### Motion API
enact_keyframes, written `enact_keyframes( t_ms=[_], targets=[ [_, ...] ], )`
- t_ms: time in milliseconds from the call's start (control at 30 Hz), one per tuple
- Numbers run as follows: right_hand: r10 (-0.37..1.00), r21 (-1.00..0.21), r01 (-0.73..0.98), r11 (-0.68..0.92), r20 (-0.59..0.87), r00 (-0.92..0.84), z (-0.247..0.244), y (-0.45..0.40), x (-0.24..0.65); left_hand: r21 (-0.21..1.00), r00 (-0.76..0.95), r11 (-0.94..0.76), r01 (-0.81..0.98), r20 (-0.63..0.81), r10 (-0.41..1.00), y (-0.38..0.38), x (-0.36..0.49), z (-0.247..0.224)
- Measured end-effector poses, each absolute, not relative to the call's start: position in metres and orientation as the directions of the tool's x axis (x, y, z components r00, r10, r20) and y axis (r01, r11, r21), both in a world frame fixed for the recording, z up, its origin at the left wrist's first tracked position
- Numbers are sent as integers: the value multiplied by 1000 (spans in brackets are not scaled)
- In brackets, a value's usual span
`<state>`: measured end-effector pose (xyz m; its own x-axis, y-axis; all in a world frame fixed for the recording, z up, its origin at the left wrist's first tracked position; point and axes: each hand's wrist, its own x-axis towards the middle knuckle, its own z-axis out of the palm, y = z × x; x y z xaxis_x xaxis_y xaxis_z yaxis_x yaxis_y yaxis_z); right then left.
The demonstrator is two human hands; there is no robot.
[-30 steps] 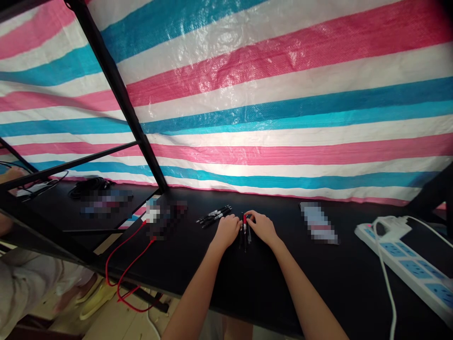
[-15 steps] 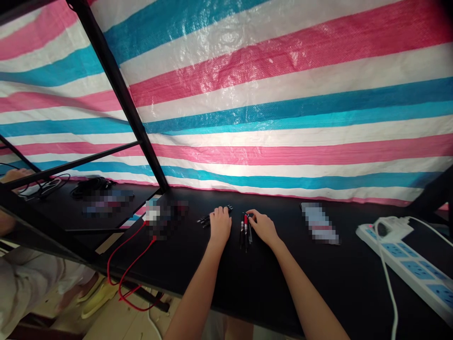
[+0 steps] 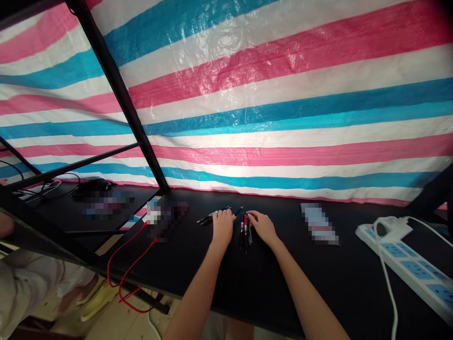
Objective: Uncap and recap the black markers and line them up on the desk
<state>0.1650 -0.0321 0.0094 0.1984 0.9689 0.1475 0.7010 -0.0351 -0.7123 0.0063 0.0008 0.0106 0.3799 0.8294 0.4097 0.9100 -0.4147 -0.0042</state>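
Several dark pens lie on the black table at the left of my left hand, whose fingers are closed on one pen that points up and to the right. A second bunch of pens, one with a red part, lies between my hands, pointing toward me. My right hand rests at the right side of this bunch, its thumb and forefinger bent together against the top of a pen.
A white power strip with a plug and cable lies at the right. Left of it is a blurred packet. Red cables hang over the table's left edge near blurred items. A black metal frame and a person's legs are at the left.
My left hand has shifted slightly right, and a pen now sticks out past its fingers. More of the left pens shows. My right hand has barely moved. The other person's hand at far left has mostly withdrawn.
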Motion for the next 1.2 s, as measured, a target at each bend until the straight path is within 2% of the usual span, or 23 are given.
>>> enact_keyframes(
  t_ms=[200,333,533,667,800,933,1000,1200],
  targets=[
    [953,-942,317,109,189,235,-2,-20,167,39,500,-579,814,461,733,-11,16,21],
    [954,-989,53,140,149,259,-3,-18,166,63,503,-596,801,468,726,-13,16,25],
    [936,-985,-71,154,123,329,5,-23,167,77,513,-614,786,474,716,-14,15,28],
    [805,-971,-133,200,86,587,3,-22,176,82,487,-594,800,489,724,-14,14,28],
    [599,-978,-76,193,56,798,-2,-22,193,75,477,-578,812,484,733,-13,13,27],
    [480,-983,139,120,180,859,-4,-24,205,75,453,-543,836,465,761,-9,11,24],
    [518,-974,196,110,224,826,-3,-24,205,87,434,-524,847,457,776,-8,10,22],
    [782,-931,357,81,282,557,3,-23,187,104,350,-435,894,442,826,-5,10,19]
  ],
)
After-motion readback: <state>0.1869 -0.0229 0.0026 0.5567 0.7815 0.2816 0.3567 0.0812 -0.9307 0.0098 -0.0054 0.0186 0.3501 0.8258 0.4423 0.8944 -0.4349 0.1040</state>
